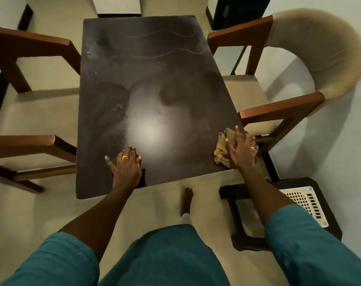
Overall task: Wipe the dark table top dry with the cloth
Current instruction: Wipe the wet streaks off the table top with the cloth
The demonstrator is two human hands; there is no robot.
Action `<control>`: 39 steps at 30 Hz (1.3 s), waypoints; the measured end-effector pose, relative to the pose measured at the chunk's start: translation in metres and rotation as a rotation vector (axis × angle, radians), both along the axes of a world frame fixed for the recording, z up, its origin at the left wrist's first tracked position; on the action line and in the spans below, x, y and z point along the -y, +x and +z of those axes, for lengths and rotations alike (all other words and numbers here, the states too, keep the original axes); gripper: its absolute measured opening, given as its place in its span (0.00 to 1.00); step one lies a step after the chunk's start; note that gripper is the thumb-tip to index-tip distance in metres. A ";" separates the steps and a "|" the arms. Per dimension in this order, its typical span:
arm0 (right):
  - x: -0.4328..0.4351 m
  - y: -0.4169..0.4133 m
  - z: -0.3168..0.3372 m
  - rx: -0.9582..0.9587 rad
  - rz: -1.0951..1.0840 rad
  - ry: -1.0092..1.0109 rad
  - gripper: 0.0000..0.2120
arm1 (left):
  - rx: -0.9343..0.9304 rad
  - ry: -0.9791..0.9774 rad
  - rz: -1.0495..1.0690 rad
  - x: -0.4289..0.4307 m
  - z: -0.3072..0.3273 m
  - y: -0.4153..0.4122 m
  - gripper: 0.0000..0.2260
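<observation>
The dark rectangular table top [146, 69] fills the middle of the view, with wet smears and wavy streaks across it and a bright lamp glare near its front. A crumpled tan cloth [222, 150] lies at the table's front right corner. My right hand [240, 148] presses flat on the cloth with fingers spread. My left hand [127, 165] rests flat on the table near the front edge, fingers spread, a gold ring on one finger.
A wooden armchair with beige seat [37, 112] stands close on the left, another [278, 83] on the right, its armrest next to the cloth. A dark low stool with a white perforated panel [305, 203] sits at front right. My bare foot [187, 201] is on the floor.
</observation>
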State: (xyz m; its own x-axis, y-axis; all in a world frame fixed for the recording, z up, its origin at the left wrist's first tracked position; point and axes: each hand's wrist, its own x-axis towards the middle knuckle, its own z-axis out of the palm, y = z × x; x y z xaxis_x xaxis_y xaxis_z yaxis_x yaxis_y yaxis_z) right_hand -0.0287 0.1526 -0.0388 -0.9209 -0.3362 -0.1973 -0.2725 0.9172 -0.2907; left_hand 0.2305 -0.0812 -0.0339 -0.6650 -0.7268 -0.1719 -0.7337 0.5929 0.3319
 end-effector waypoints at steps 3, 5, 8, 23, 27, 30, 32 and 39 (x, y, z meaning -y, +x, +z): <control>0.022 0.013 -0.006 0.043 -0.123 0.102 0.34 | 0.023 -0.010 0.023 0.006 -0.002 0.023 0.19; 0.032 0.025 -0.007 0.011 -0.148 0.111 0.34 | 0.047 -0.017 0.047 0.009 -0.002 0.036 0.20; 0.048 0.050 -0.011 -0.046 -0.053 0.111 0.31 | 0.074 -0.018 0.101 0.014 -0.001 0.058 0.20; 0.181 0.235 -0.011 0.055 0.863 0.100 0.33 | 0.108 -0.040 0.242 0.024 0.008 0.092 0.20; 0.168 0.205 -0.020 0.000 0.952 0.092 0.29 | 0.148 -0.025 0.244 0.027 0.004 0.088 0.20; 0.163 0.178 -0.023 -0.036 0.943 0.073 0.33 | 0.179 0.003 0.258 0.036 0.003 0.077 0.20; 0.166 0.156 -0.024 -0.037 0.939 0.066 0.35 | 0.189 0.016 0.273 0.045 0.004 0.064 0.21; 0.199 0.123 -0.032 -0.097 1.016 0.054 0.31 | 0.208 -0.001 0.416 0.082 0.005 0.029 0.21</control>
